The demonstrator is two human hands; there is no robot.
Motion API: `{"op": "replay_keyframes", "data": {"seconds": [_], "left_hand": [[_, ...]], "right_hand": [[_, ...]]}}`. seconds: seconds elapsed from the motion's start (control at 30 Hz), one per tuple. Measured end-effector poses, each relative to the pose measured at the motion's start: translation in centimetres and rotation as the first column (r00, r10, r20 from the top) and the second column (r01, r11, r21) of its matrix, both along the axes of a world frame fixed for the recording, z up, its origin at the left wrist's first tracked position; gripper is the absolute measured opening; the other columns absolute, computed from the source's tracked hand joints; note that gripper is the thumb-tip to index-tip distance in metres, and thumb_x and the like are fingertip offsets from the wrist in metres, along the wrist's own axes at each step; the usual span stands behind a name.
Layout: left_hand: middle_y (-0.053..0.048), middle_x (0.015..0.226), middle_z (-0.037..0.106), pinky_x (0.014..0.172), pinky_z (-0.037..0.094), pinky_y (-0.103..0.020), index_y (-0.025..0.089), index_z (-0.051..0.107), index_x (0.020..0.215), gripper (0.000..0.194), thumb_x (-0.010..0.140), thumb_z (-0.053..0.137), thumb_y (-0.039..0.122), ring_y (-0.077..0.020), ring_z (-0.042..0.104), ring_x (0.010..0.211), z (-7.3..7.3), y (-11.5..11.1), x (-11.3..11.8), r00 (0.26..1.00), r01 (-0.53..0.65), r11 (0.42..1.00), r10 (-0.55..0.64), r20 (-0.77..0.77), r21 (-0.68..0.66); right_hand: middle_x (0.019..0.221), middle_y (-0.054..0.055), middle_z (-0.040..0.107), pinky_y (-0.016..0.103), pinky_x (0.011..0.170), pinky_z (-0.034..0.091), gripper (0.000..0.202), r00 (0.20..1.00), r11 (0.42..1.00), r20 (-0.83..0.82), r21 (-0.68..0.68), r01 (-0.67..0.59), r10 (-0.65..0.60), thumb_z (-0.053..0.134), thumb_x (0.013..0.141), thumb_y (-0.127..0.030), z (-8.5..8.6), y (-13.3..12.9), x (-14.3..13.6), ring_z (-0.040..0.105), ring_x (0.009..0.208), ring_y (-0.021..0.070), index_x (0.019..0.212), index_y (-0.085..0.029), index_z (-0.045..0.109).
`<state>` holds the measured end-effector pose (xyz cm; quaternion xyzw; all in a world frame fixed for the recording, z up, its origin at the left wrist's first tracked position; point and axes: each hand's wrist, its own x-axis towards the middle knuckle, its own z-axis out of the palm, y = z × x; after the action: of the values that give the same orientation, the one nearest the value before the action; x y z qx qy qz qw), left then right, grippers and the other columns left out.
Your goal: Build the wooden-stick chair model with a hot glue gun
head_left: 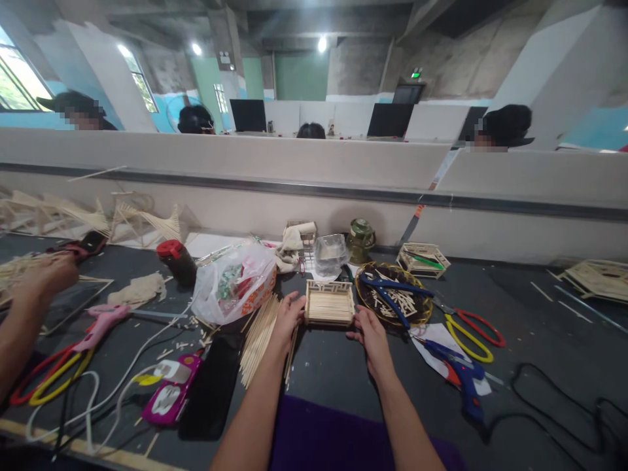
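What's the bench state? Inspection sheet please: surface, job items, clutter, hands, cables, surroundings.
Surface: dark table, stick scraps left of centre.
Job items: small stick-built tray, centre; loose sticks to its left.
Clutter: plastic bag, red-lidded jar, magenta device; blue glue gun at right.
Hands: left hand at the tray's left end, right hand at its right; grip firmness can't be told.
Cables: white cable looped left; black cable right.
Surroundings: co-worker's hand at left; pale partition ahead, people's heads beyond.

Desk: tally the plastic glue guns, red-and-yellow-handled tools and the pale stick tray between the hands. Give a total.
Pink plastic glue gun, blue plastic glue gun: 2
Red-and-yellow-handled tools: 2
Pale stick tray: 1
Total: 5
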<state>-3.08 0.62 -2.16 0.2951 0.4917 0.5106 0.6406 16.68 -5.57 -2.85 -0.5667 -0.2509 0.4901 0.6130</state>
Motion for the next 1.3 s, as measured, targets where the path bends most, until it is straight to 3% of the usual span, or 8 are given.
{"op": "replay_keyframes", "data": {"seconds": [0.43, 0.73, 0.97, 1.3], "left_hand": [[0.001, 0.074, 0.06, 0.054, 0.041, -0.02, 0.017, 0.051, 0.117, 0.065, 0.065, 0.08, 0.045, -0.0074, 0.056, 0.054, 0.9, -0.2, 0.4, 1.0, 0.027, 0.999, -0.027, -0.012, 0.018], [-0.001, 0.08, 0.063, 0.048, 0.039, -0.019, 0.017, 0.049, 0.117, 0.07, 0.064, 0.08, 0.051, -0.0067, 0.055, 0.05, 1.1, -0.7, 0.6, 0.999, 0.05, 0.997, -0.05, -0.004, 0.051], [0.002, 0.072, 0.06, 0.043, 0.035, -0.018, 0.017, 0.049, 0.116, 0.068, 0.066, 0.078, 0.055, -0.006, 0.051, 0.044, 0.8, -0.6, 0.6, 0.995, 0.04, 0.996, -0.033, -0.093, 0.074], [0.001, 0.071, 0.062, 0.043, 0.039, -0.018, 0.018, 0.046, 0.12, 0.07, 0.069, 0.075, 0.055, -0.0073, 0.053, 0.043, 0.9, -0.5, 0.7, 0.993, 0.067, 0.995, -0.06, -0.102, 0.07]], "right_hand": [[0.094, 0.005, 0.068, 0.028, 0.057, 0.058, 0.059, 0.996, 0.999, 0.088, 0.039, -0.004, 0.001, 0.069, 0.069, -0.062, -0.3, 0.1, 0.0, 0.065, 0.087, 0.0203, 0.109, -0.019, 0.062], [0.103, 0.006, 0.071, 0.023, 0.053, 0.055, 0.053, 0.989, 0.996, 0.142, 0.065, -0.059, 0.049, 0.065, 0.074, -0.062, -0.3, -0.3, 0.0, 0.066, 0.088, 0.0194, 0.107, -0.021, 0.064], [0.093, 0.004, 0.072, 0.022, 0.05, 0.053, 0.045, 0.994, 0.992, 0.103, 0.118, -0.052, 0.039, 0.07, 0.073, -0.057, -0.4, -0.7, -0.1, 0.067, 0.079, 0.0168, 0.099, -0.022, 0.067], [0.088, 0.003, 0.073, 0.021, 0.047, 0.051, 0.046, 0.999, 0.992, 0.054, 0.126, -0.008, 0.001, 0.075, 0.067, -0.056, -0.4, -0.6, -0.1, 0.066, 0.073, 0.0154, 0.095, -0.02, 0.067]]}}
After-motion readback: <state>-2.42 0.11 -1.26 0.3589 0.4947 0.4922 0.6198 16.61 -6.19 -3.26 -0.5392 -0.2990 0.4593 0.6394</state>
